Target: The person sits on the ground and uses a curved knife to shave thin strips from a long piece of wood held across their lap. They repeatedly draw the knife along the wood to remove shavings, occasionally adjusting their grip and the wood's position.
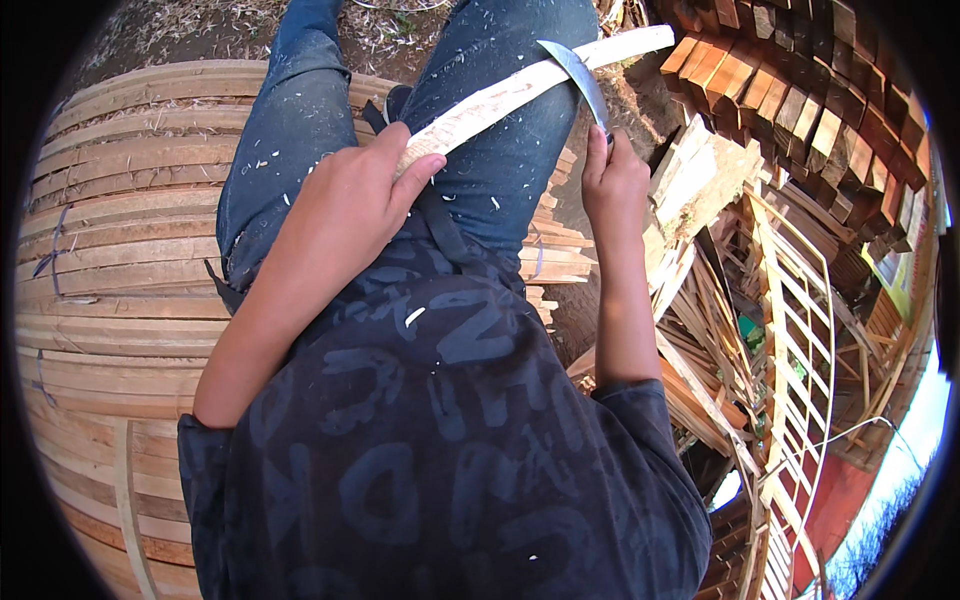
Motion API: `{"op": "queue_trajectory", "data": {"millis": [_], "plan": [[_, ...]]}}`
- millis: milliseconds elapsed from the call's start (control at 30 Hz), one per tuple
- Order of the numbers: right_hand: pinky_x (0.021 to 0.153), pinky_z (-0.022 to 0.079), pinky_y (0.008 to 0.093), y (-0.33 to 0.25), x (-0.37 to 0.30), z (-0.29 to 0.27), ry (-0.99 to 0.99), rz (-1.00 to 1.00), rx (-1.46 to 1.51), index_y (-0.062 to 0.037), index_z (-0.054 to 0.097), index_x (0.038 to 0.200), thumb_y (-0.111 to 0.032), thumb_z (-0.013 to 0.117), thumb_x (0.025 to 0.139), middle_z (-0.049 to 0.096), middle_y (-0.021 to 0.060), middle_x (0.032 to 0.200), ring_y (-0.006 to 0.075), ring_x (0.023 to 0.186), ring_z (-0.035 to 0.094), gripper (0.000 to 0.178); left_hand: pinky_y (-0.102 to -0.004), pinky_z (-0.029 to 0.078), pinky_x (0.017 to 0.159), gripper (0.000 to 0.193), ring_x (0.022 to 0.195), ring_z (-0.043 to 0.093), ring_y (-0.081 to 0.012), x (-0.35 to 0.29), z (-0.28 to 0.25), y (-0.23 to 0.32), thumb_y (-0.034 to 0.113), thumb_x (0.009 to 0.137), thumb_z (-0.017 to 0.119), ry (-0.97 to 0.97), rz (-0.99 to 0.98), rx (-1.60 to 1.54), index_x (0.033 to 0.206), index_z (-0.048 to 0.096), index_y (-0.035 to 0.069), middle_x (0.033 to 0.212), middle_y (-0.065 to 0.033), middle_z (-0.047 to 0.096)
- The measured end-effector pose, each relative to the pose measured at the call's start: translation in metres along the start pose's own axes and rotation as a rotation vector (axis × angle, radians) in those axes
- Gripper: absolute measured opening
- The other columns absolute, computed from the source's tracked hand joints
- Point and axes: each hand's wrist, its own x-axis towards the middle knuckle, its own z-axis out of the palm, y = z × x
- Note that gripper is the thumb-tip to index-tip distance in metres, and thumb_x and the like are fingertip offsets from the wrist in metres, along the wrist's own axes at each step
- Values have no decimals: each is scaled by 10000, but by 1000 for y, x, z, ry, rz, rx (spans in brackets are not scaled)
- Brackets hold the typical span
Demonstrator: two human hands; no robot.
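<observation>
A pale, stripped piece of wood [500,97] lies slantwise across my thigh, its far end pointing to the upper right. My left hand [360,190] grips its near end, thumb on top. In my right hand [614,175] is a curved sickle-like knife [580,80], its handle mostly hidden by my fingers. The blade crosses over the wood near its far part; I cannot tell whether the edge touches it. Small pale shavings dot my jeans [290,130] and my dark shirt [410,420].
Tied bundles of sawn wood strips [130,250] lie under and left of me. Stacked reddish timber [780,100] stands at the upper right. A wooden ladder-like frame [800,370] leans at the right, beside a heap of thin offcuts [705,330]. Shavings litter the ground [180,35].
</observation>
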Motion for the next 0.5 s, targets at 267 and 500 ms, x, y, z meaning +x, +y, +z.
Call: {"op": "queue_trajectory", "data": {"millis": [267,500], "plan": [[585,428,472,79,46,-3,-9,334,71,60,608,783,-354,464,962,577,236,616,409,625,587,473,-432,387,550,360,594,482,-420,-13,1,-5,307,942,537,-27,-62,-70,838,471,-31,626,-232,502],[545,384,397,129,31,2,23,463,95,62,602,755,-380,443,970,514,164,549,250,528,498,517,-374,357,535,359,537,370,-316,-27,7,-14,297,957,518,-24,-128,-168,825,462,-32,592,-192,420]]}}
